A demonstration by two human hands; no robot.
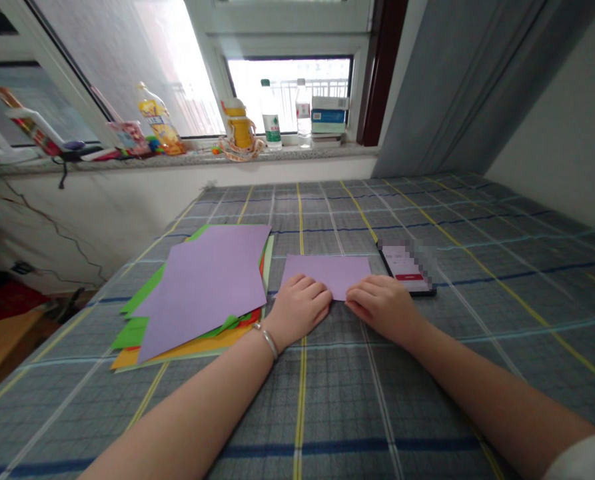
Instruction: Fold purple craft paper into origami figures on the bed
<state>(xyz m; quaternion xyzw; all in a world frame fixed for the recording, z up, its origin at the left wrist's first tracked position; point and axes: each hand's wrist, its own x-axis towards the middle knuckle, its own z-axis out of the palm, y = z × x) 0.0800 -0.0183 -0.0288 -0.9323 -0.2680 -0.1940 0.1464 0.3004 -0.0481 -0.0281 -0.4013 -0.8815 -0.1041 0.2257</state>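
A folded sheet of lilac paper (326, 275) lies flat on the plaid cloth, its lower edge running under my fingertips. My left hand (300, 308) presses on its lower left part, and my right hand (381, 307) presses on its lower right part. Both hands lie palm down, with the fingers together. To the left of my left hand is a stack of lilac, green, orange and yellow paper sheets (202, 293). A smartphone (407, 267) with a blurred screen lies just beyond my right hand. A metal bangle (266, 340) circles my left wrist.
The grey-blue plaid cloth (307, 413) covers the surface and ends at a white wall. On the windowsill (192, 159) stand a yellow bottle (240, 125), several plastic bottles, and a boxed stack (330, 115). A grey curtain (457, 87) hangs at the right.
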